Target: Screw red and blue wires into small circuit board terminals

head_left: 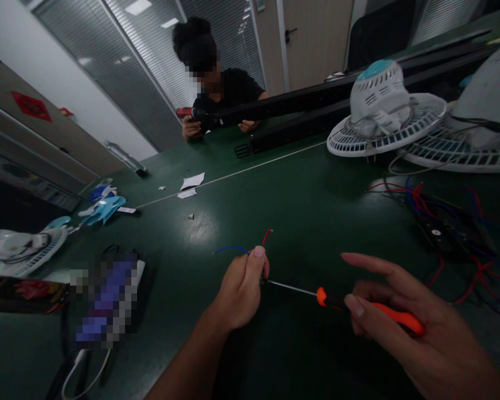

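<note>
My left hand (241, 289) is closed in a fist over a small part I cannot make out. A blue wire (229, 249) and a red wire (267, 236) stick out above the thumb. My right hand (404, 328) grips an orange-and-black screwdriver (370, 308) by its handle, index finger stretched out. The thin metal shaft (289, 286) points left, its tip at my left fist. Both hands hover over the dark green table (308, 211).
White fan grilles with a motor housing (383, 111) lie at the right, above a tangle of red and blue wires (454, 233). Across the table a person holds a red power tool (189, 114) beside long black bars (316, 119). Fan parts (20, 247) and paper scraps (191, 183) lie left.
</note>
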{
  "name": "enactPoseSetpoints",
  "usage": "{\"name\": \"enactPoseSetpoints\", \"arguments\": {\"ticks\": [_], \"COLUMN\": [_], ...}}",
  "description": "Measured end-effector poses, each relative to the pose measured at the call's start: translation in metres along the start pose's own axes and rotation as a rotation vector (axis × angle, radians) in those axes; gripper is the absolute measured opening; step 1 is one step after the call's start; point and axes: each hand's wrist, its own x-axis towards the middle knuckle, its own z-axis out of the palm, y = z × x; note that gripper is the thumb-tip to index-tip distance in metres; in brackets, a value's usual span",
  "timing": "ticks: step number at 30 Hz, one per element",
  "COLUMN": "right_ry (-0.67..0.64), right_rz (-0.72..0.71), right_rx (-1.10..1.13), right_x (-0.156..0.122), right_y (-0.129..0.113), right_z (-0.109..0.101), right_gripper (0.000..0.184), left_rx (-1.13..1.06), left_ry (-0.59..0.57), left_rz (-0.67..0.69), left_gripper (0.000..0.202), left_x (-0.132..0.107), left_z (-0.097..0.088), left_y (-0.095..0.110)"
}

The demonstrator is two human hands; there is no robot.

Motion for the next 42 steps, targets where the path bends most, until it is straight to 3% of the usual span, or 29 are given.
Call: {"name": "enactPoseSetpoints", "arguments": {"ticks": [5,12,22,28,35,42], "right_ry": [-0.023,-0.225,-0.217,-0.117,-0.145,-0.173], "right_rz": [0.016,-0.042,-0.083,-0.014,0.006,0.064], "right_rx": [0.004,0.028,0.046,0.116,0.149,0.345], "right_x": [0.000,0.003,0.000,-0.002,-0.001,0.000], "right_y": [0.001,0.005,0.009,0.002,0.005,0.008], "right_z": [-0.005,-0.010,-0.011,-0.007,-0.010,-0.009], "right_gripper": [0.050,0.037,0.038,0.035,0.038,0.037], "left_rx": [-0.006,-0.009,-0.008,-0.028,-0.016,-0.015], "left_ry": [0.000,0.003,-0.004,-0.015,-0.007,-0.016], "left_rz": [0.018,0.003,0.009,0.004,0.017,0.018], "left_gripper": [0.049,0.050,0.050,0.048,0.049,0.049], "left_x": [0.000,0.000,0.001,0.000,0.001,0.001], "left_z": [0.000,0.000,0.000,0.000,0.001,0.001], "left_y": [0.000,0.000,0.000,-0.002,0.001,0.000]}}
